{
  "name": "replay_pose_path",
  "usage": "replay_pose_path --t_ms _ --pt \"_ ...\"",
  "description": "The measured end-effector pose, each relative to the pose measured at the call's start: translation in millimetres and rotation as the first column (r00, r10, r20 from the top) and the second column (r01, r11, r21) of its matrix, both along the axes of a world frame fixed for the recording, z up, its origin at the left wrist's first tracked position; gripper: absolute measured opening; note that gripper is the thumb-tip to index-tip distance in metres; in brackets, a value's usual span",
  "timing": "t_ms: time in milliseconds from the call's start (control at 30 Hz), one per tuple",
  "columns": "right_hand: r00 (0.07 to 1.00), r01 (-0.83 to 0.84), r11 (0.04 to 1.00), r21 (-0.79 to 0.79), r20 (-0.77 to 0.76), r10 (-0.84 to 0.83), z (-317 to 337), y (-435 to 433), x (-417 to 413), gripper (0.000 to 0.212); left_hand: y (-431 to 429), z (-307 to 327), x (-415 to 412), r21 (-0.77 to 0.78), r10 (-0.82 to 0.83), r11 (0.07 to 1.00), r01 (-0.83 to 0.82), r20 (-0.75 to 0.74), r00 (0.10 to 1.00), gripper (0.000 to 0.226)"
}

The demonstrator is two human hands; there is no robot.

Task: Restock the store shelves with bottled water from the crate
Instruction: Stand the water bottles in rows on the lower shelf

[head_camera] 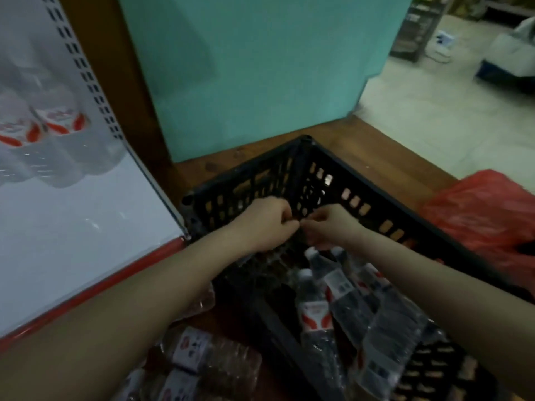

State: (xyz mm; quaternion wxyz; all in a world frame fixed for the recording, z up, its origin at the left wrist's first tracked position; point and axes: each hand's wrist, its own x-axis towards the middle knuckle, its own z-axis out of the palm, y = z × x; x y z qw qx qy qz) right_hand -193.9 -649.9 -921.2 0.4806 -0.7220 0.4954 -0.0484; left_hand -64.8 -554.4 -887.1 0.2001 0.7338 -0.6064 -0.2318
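Forearms reach over the black crate (376, 204). The left hand (269, 221) and right hand (330, 224) meet, fingers curled, seemingly pinching clear shrink wrap (257, 263). Water bottles (315, 308) lie just below the right hand, caps toward the fingers, bodies running back toward the camera.

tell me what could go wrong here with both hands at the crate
1. The left hand and right hand seem to pinch the clear wrap over the crate; if it rips suddenly, a hand may strike the crate wall.
2. The bottles lean loosely in the crate and could topple once freed.
3. A second pack lies outside it under the left forearm and could be knocked.
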Motion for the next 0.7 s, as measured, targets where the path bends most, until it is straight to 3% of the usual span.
replay_pose_path --t_ms 100,200,267,467,600,700 --pt "0.87 -0.264 0.965 0.01 -0.429 0.243 -36.1 4.8 -30.8 0.027 -9.4 -20.3 -28.1 0.269 -0.156 0.953 0.139 0.042 0.987 0.028" --pt "0.713 -0.446 0.888 0.112 -0.556 0.427 -70.2 27.6 -39.3 0.042 -8.4 -34.8 -41.7 0.411 -0.187 0.899 0.155 0.04 0.982 0.03" --pt "0.657 -0.541 0.838 0.066 -0.589 0.47 -78.9 41.2 -37.6 0.049 -4.3 -40.2 -45.5 0.441 -0.156 0.889 0.125 0.034 0.987 0.035" --pt "0.71 -0.454 0.89 0.028 -0.593 0.381 -86.7 53.5 -38.7 0.045 2.5 -48.8 -46.4 0.478 -0.101 0.874 0.085 0.009 0.995 0.036" --pt "0.867 -0.211 0.977 0.036 -0.454 0.204 -90.2 46.5 -41.7 0.021 3.0 -49.5 -43.2 0.424 -0.084 0.903 0.065 0.027 0.996 0.029" --pt "0.874 -0.208 0.978 0.03 -0.444 0.199 -87.8 33.0 -33.7 0.035 3.8 -44.3 -41.0 0.388 -0.058 0.92 0.049 0.01 0.998 0.028"
